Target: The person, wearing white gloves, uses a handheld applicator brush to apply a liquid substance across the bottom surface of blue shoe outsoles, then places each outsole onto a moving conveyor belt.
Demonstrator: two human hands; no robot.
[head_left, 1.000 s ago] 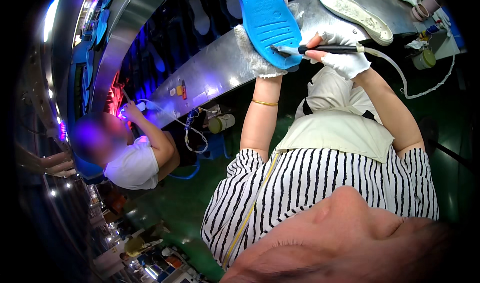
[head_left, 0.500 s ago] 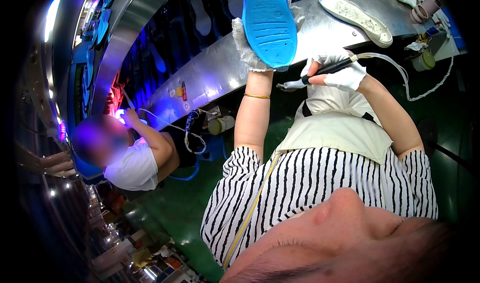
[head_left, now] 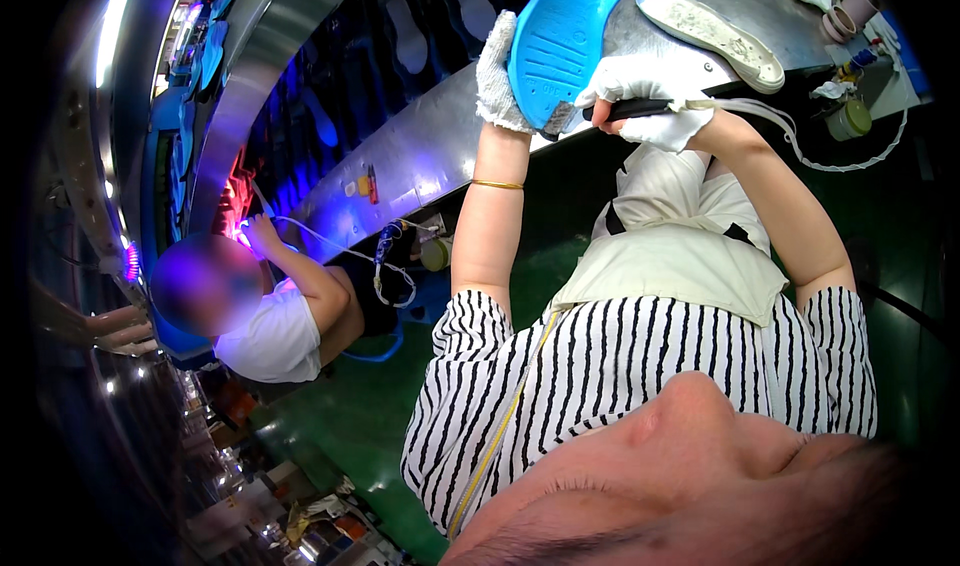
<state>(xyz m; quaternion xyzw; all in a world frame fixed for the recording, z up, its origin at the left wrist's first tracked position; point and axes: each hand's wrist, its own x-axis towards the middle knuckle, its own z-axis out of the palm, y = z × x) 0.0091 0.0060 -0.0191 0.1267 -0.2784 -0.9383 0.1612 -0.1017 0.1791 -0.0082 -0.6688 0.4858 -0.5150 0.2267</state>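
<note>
At the bottom middle of the frame, nearest to me, is a shirt [head_left: 640, 366] with wavy black stripes on white, under a cream cloth apron [head_left: 670, 266]. The left arm reaches almost straight up, a thin gold-coloured bangle [head_left: 497, 183] around it. Its hand [head_left: 496, 81], in a fuzzy white knit glove, grips the blue shoe sole [head_left: 560, 51] along the left edge, at the top centre. The sole is smooth and glossy, rounded at its lower end, with raised ridges and small holes.

The right arm bends inward at the elbow. Its hand [head_left: 650, 101], in a white glove that leaves some fingers bare, grips a slim black-handled tool [head_left: 640, 109] like a pen, pointed left at the sole's lower end; I can't tell whether the tip touches. A pale flexible tube [head_left: 790, 136] loops off to the right.

Beyond, a shiny metal table [head_left: 430, 151] slants across, a matte white sole [head_left: 710, 36] lying on it at upper right. At the left, a seated co-worker [head_left: 275, 326] in a white top leans toward red and violet light.
</note>
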